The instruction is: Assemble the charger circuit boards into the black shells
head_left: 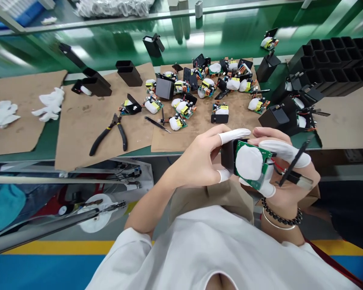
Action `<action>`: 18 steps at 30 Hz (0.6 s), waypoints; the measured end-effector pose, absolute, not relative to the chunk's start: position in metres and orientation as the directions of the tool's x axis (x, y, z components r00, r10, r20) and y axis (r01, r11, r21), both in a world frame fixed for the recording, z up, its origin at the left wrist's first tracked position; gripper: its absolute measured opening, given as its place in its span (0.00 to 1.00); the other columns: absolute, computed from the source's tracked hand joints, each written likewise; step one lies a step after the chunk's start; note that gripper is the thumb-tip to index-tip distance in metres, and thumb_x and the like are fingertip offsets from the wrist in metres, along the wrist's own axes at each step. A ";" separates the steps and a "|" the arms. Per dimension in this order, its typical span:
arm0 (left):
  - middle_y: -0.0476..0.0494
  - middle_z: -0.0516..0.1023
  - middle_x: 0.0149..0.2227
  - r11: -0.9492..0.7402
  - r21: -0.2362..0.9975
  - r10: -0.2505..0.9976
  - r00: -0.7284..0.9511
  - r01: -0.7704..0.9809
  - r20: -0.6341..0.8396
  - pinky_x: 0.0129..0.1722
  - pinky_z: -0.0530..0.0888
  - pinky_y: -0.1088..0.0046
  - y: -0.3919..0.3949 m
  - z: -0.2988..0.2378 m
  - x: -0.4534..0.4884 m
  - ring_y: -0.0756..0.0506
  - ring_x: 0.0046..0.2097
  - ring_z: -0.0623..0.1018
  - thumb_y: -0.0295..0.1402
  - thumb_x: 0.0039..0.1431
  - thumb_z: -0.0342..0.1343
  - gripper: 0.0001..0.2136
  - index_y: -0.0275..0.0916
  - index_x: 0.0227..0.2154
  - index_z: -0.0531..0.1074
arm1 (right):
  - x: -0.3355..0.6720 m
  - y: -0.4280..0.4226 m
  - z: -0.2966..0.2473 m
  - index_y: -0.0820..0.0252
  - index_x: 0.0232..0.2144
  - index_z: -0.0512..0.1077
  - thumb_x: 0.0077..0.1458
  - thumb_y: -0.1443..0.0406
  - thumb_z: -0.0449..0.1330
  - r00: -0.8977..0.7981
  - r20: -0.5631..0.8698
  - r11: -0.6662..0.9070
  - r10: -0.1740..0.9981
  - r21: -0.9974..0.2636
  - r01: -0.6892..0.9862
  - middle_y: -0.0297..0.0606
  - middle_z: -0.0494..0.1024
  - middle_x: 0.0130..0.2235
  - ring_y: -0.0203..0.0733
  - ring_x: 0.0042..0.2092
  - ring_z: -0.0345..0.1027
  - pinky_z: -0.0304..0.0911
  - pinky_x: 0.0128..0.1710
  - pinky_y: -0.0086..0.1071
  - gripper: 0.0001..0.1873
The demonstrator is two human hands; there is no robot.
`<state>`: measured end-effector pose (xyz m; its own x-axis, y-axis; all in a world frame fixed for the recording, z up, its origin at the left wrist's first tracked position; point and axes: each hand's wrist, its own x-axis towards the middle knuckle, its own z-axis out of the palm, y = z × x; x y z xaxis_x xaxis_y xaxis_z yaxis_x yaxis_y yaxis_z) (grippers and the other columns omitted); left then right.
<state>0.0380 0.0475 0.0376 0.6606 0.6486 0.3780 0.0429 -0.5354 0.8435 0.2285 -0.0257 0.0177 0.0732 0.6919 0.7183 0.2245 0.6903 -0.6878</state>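
My left hand (204, 155), with white finger cots on thumb and forefinger, grips a black plastic case (228, 156). In my right hand (286, 165), also wearing white finger cots, is a green circuit board (261, 180) with a round white pad on its face. The board's edge meets the case's mouth; how far it reaches inside I cannot tell. Red and black wires (278, 166) run from the board to a black end piece (298, 179) lying by my right palm. Both hands are held just in front of the table edge.
Diagonal cutters (111, 133) and tweezers (157, 124) lie on cardboard (75, 141). Several circuit boards (206, 88) are heaped at the middle. Rows of black cases (335, 66) stand at the right. White gloves (50, 105) lie on the left. A person's teal clothing (3, 207) shows at left.
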 end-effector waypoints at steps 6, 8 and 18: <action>0.45 0.77 0.47 -0.563 0.824 0.624 0.687 0.063 0.373 0.25 0.68 0.77 0.045 0.042 0.037 0.50 0.33 0.69 0.26 0.43 0.62 0.35 0.44 0.60 0.74 | 0.227 -0.027 0.024 0.52 0.54 0.81 0.44 0.71 0.70 0.108 0.720 0.695 0.686 -0.691 0.196 0.33 0.85 0.50 0.58 0.56 0.75 0.74 0.54 0.54 0.32; 0.45 0.76 0.47 -0.558 0.828 0.626 0.685 0.061 0.372 0.25 0.67 0.77 0.044 0.042 0.037 0.50 0.34 0.70 0.25 0.43 0.62 0.35 0.43 0.60 0.74 | 0.226 -0.028 0.026 0.53 0.54 0.81 0.44 0.72 0.69 0.123 0.717 0.699 0.686 -0.696 0.162 0.33 0.85 0.50 0.57 0.56 0.75 0.74 0.54 0.54 0.31; 0.44 0.76 0.48 -0.547 0.834 0.633 0.687 0.072 0.356 0.26 0.69 0.76 0.041 0.043 0.036 0.49 0.35 0.71 0.24 0.44 0.62 0.36 0.44 0.61 0.73 | 0.224 -0.033 0.027 0.47 0.55 0.80 0.49 0.66 0.72 0.116 0.676 0.651 0.728 -0.734 0.191 0.34 0.84 0.51 0.58 0.54 0.77 0.74 0.56 0.57 0.28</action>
